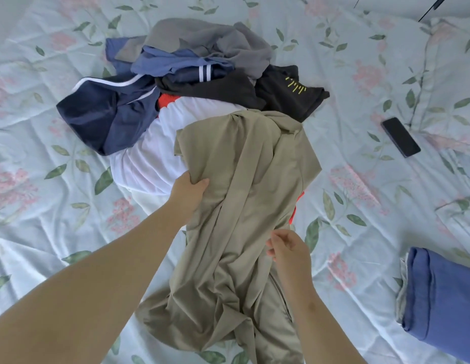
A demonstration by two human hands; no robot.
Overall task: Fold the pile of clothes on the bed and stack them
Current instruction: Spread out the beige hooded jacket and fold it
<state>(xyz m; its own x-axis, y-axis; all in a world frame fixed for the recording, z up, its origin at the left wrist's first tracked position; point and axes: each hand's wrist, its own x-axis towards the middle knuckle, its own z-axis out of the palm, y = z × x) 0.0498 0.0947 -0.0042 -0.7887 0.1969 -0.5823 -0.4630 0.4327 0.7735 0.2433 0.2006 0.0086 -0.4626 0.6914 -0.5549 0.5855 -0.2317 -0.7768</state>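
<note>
Left hand (188, 186) grips khaki garment (244, 206) at left edge — right hand (287, 249) pinches fold lower down. Garment drapes from clothes pile (192, 82) toward viewer on bed (57, 219). Folded blue item (439, 298) apart, right.

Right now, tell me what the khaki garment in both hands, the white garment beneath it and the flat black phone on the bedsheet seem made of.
The khaki garment: thin, matte, soft cloth, perhaps light cotton or synthetic; it hangs in long fluid folds. The white garment: smooth, faintly shiny fabric, likely polyester; gathered elastic edge. The flat black phone: glossy glass face, probably; hard straight edges.
</note>
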